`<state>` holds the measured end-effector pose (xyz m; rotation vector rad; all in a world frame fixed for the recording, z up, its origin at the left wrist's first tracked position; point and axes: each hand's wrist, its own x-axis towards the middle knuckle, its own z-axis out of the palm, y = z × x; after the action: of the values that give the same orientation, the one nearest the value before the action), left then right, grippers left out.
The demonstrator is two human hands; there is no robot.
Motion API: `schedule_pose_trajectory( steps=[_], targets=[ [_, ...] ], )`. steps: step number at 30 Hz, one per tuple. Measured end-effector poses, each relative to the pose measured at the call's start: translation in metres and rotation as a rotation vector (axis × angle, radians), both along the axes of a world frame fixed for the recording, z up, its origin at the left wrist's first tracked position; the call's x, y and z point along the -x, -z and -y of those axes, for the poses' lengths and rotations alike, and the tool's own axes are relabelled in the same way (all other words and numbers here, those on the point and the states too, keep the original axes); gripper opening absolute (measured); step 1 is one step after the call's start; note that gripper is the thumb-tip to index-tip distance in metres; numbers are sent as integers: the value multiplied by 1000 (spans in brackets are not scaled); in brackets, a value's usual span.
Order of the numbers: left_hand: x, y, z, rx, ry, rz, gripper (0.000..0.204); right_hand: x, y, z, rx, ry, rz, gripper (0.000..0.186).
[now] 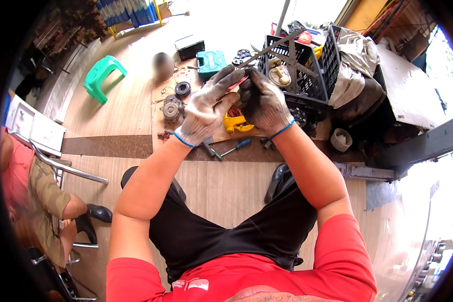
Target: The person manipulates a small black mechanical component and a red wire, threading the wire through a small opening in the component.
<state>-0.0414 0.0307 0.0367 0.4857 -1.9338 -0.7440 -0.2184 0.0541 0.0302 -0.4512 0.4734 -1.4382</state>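
Both my hands wear white knit gloves with dark grey, soiled fingers and blue cuff edges, and they meet in front of me above the floor work area. My left hand (206, 106) is closed, its fingers pointing up and right, with a thin red piece (237, 84) between fingers and thumb. Close beside it, my right hand (262, 99) has its fingers curled in a pinch; what they hold is hidden. Below the hands lies a yellow thing (238, 124) with reddish wire-like strands in it. A blue-handled screwdriver (236, 148) and a hammer-like tool (207, 148) lie nearer me.
Beyond are a round metal part (172, 109), a black ring (182, 89) and a teal case (211, 63). A black crate (307, 75) holding metal pieces stands right; a green stool (104, 75) stands left. Another person (50, 186) sits at the left edge.
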Motion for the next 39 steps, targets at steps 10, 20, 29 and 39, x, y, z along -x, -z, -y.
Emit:
schedule_pose_trajectory(
  steps=[10, 20, 29, 39],
  targets=[
    [1, 6, 19, -287, -55, -26, 21, -15, 30, 3, -151, -199, -208, 26],
    [-36, -26, 22, -205, -197, 359, 34, 3, -10, -10, 144, 212, -1360, 28],
    [-37, -25, 17, -114, 41, 503, 36, 2, -24, -16, 155, 20, -780, 24],
    [-34, -34, 11, -243, 94, 603, 31, 2, -24, -14, 265, 168, -1051, 22]
  ],
)
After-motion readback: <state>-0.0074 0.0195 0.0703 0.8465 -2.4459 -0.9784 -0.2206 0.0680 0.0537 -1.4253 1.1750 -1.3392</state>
